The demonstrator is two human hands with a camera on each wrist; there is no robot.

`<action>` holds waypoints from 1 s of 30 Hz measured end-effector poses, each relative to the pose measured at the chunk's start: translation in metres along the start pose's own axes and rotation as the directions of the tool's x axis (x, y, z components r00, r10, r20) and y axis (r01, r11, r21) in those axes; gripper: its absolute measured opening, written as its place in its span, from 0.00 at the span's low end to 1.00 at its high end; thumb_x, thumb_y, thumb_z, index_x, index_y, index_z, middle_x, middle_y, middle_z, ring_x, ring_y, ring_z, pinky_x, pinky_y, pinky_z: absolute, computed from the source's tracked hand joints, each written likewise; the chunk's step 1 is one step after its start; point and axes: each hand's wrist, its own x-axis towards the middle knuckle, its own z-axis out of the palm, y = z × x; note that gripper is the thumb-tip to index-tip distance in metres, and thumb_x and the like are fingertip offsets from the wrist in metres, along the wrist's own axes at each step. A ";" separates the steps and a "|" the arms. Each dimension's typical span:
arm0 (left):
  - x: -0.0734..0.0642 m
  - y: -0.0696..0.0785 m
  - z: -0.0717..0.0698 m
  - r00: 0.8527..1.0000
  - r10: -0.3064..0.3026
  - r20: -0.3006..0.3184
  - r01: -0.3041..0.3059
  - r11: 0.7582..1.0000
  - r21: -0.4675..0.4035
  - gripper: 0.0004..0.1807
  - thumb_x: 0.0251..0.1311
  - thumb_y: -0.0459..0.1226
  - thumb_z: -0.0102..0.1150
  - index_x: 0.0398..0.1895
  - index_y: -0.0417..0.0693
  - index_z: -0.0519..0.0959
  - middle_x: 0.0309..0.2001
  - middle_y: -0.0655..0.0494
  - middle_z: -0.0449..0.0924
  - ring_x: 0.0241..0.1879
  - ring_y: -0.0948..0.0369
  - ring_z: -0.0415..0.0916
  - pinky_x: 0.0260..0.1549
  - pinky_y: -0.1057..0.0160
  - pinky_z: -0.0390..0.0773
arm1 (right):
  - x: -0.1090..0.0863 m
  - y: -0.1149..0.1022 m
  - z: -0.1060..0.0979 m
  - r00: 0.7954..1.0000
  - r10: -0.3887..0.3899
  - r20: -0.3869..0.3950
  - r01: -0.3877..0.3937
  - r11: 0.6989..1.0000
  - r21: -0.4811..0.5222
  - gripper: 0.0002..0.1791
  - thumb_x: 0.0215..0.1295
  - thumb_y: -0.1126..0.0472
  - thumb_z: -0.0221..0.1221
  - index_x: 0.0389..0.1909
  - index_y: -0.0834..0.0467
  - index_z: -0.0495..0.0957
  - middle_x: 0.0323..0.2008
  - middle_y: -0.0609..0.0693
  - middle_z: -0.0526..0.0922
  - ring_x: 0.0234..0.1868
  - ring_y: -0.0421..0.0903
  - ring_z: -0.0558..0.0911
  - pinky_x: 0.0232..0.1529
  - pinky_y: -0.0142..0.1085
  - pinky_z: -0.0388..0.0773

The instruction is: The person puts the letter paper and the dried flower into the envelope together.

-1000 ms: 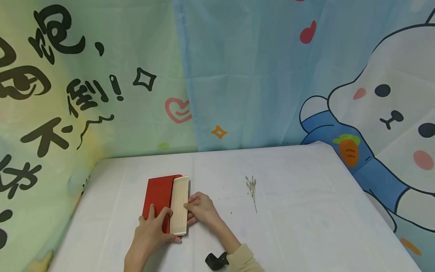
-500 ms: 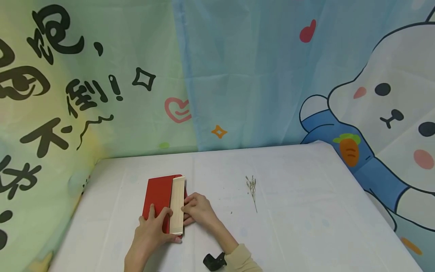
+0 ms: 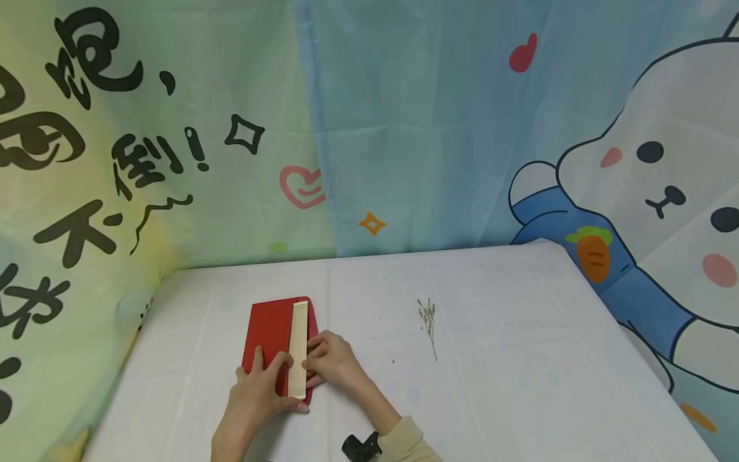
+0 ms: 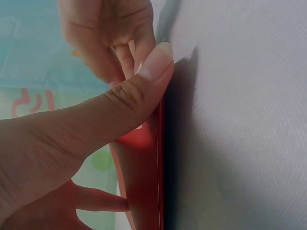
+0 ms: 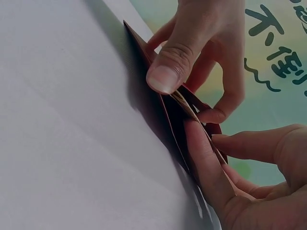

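In the head view a flat red cover or sleeve [image 3: 271,327] lies on the table, with a narrow cream-coloured, finely lined flat piece [image 3: 297,353] showing along its right side. My left hand [image 3: 254,394] holds the red sleeve at its lower part, thumb along the bottom edge and fingers spread on top. At the right edge of the cream piece, my right hand [image 3: 340,366] pinches it between thumb and fingers. The right wrist view shows the red layers [image 5: 163,120] parted at this edge, right fingertips between them. What lies deeper inside is hidden.
A small dried sprig [image 3: 428,321] lies on the white tablecloth [image 3: 496,359] to the right, with tiny crumbs near it. A black device [image 3: 360,447] sits at the right wrist. Printed cloths [image 3: 427,128] hang behind the table and at its left.
My right hand has moved left, and the cream piece has slid with it further into the red sleeve, so a thinner strip shows. The left hand has stayed in place.
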 end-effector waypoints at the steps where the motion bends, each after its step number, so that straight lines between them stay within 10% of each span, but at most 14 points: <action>1: 0.000 0.000 0.000 1.000 -0.001 0.002 0.001 1.000 0.000 0.43 0.31 0.57 0.86 0.53 0.59 0.74 0.70 0.20 0.61 0.49 0.28 0.68 0.35 0.39 0.81 | 0.000 0.000 0.001 1.000 0.000 0.001 0.000 1.000 -0.003 0.20 0.60 0.74 0.65 0.52 0.69 0.73 0.34 0.59 0.88 0.27 0.60 0.89 0.26 0.44 0.86; 30: -0.001 -0.002 -0.001 1.000 0.028 -0.009 -0.028 1.000 -0.008 0.43 0.33 0.58 0.85 0.53 0.57 0.73 0.70 0.19 0.61 0.50 0.26 0.68 0.32 0.38 0.80 | 0.002 0.003 0.023 0.998 -0.063 -0.007 0.062 0.992 -0.108 0.19 0.57 0.77 0.63 0.51 0.70 0.76 0.31 0.56 0.84 0.27 0.46 0.86 0.27 0.39 0.86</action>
